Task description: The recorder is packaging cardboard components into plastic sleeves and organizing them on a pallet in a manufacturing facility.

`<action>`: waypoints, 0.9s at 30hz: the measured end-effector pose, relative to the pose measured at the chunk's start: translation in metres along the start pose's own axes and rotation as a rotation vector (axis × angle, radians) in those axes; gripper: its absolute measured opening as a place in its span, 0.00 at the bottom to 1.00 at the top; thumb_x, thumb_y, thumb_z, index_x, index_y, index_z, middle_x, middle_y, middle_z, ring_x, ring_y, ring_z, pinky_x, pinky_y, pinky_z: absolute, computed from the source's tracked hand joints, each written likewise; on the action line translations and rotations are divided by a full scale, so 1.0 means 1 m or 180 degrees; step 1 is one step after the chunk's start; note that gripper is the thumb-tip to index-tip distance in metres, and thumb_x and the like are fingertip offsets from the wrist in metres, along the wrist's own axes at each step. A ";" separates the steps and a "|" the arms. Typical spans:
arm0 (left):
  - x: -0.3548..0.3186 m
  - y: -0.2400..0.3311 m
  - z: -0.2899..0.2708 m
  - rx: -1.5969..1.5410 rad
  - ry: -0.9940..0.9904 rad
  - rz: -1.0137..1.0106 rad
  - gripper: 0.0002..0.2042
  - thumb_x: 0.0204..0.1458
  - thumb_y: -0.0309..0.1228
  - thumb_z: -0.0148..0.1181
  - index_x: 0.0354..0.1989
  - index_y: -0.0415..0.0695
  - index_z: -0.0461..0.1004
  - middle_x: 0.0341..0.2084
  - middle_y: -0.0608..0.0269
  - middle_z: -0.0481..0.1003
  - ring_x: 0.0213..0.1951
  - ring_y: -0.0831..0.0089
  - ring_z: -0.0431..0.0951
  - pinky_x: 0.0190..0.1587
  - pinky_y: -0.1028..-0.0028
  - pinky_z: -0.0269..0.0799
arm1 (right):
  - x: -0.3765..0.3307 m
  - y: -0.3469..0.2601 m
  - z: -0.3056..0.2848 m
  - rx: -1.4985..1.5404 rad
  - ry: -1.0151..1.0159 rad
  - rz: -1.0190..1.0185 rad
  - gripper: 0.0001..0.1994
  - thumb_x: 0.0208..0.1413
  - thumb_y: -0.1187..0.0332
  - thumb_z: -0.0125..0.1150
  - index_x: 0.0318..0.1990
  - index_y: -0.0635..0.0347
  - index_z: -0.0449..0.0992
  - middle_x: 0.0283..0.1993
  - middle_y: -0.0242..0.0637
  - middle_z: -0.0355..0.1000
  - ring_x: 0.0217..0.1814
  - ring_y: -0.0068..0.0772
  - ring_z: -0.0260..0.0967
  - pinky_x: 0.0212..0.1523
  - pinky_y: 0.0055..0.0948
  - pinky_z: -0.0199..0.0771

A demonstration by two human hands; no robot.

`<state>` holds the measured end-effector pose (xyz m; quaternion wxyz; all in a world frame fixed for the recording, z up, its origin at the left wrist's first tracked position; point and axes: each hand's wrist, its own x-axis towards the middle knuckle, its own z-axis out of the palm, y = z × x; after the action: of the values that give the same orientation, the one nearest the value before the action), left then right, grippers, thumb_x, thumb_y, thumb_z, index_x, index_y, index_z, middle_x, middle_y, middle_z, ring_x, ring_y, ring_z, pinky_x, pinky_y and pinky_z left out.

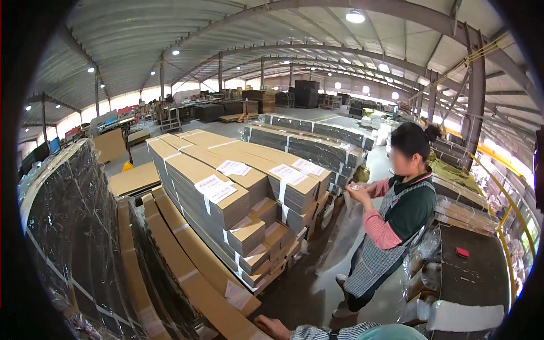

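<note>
At the lower edge, a hand in a black-and-white striped sleeve, which I take as my left hand [273,327], reaches in from the right. Its fingers are bent beside a long brown cardboard pack [192,286]; what they hold, if anything, is hidden. My right hand does not show. Ahead stands a large stack of flat brown cardboard packs [221,167], bound with white straps, with white paper sheets on top. Right of the stack, a co-worker [391,226] in a checked apron holds clear plastic film [340,238] up in both hands.
Film-wrapped dark stacks [73,226] rise at the left, and more wrapped packs [306,141] lie behind. A rounded pale teal thing [391,332] shows at the lower edge. To the right are a dark-topped surface [473,266] with a small red object [462,253], and yellow rails [513,209].
</note>
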<state>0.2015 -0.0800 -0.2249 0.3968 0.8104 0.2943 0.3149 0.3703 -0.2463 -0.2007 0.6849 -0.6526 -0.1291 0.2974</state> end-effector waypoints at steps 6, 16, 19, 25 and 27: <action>-0.007 0.031 0.007 -0.2543 -0.0499 -0.2212 0.15 0.65 0.35 0.49 0.53 0.40 0.74 0.48 0.56 0.74 0.48 0.60 0.75 0.39 0.70 0.71 | 0.075 0.083 -0.010 -0.0428 -0.0746 -0.0391 0.13 0.62 0.64 0.53 0.48 0.60 0.75 0.41 0.50 0.76 0.45 0.50 0.73 0.46 0.40 0.73; -0.029 0.014 0.045 -0.3655 -0.0497 -0.2348 0.15 0.65 0.33 0.48 0.54 0.41 0.73 0.46 0.59 0.74 0.43 0.66 0.73 0.37 0.71 0.69 | 0.066 0.065 0.010 -0.1591 0.2307 0.2097 0.14 0.56 0.68 0.56 0.46 0.65 0.75 0.41 0.45 0.75 0.41 0.43 0.72 0.42 0.39 0.73; -0.038 -0.002 0.051 -0.4005 -0.0401 -0.2374 0.15 0.65 0.33 0.47 0.55 0.41 0.72 0.45 0.60 0.74 0.42 0.67 0.73 0.37 0.72 0.69 | 0.044 0.051 0.020 -0.0824 0.1817 0.1690 0.13 0.56 0.69 0.56 0.46 0.66 0.76 0.42 0.46 0.76 0.44 0.41 0.73 0.45 0.38 0.72; -0.068 -0.037 0.057 -0.4647 -0.0166 -0.2504 0.15 0.65 0.32 0.46 0.56 0.41 0.72 0.44 0.62 0.73 0.39 0.71 0.72 0.35 0.73 0.68 | -0.031 0.034 0.051 0.0665 0.0764 0.0967 0.13 0.55 0.73 0.57 0.47 0.69 0.78 0.44 0.47 0.77 0.49 0.37 0.73 0.52 0.37 0.72; -0.073 -0.046 0.059 -0.4854 -0.0077 -0.2529 0.15 0.65 0.31 0.46 0.56 0.41 0.72 0.43 0.63 0.73 0.38 0.72 0.71 0.35 0.73 0.68 | -0.042 0.031 0.053 0.1162 0.0393 0.0717 0.13 0.55 0.75 0.57 0.47 0.69 0.78 0.45 0.48 0.78 0.51 0.35 0.73 0.54 0.36 0.72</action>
<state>0.1890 -0.1367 -0.3123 0.9168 0.1626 0.2600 0.2557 0.3000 -0.2283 -0.2162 0.7607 -0.5451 0.0429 0.3499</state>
